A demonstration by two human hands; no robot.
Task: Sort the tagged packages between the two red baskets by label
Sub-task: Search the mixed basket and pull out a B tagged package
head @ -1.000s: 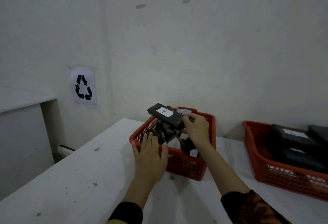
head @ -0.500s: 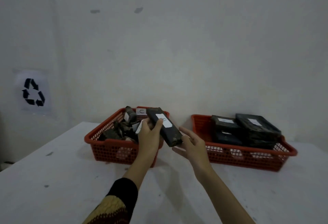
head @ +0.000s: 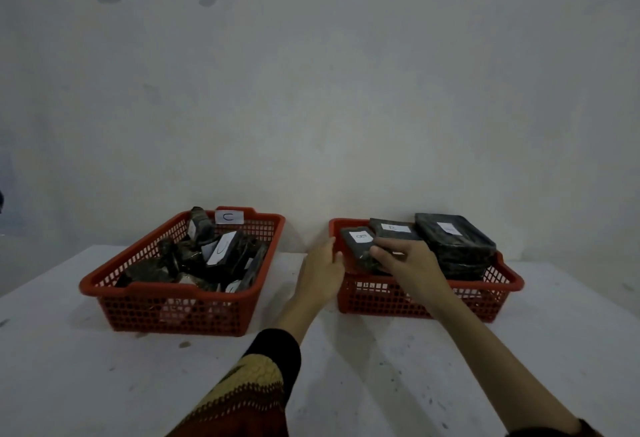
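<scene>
I am placing the B-tagged package (head: pixel 360 247) into the right basket (head: pixel 505 289), at its left end. My right hand (head: pixel 408 258) is gripping it (fingers curled over); my left hand (head: pixel 322 270), fingers relaxed, is touching that basket's left rim. Next: release and withdraw.

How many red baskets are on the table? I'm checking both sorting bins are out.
2: the left basket and the right basket stand side by side against the wall.

Red plastic mesh baskets (head: pixel 429 301), packages (head: pixel 453 242) in crinkly glossy black wrap with paper labels, on a matt scuffed surface (head: pixel 381 367).
</scene>
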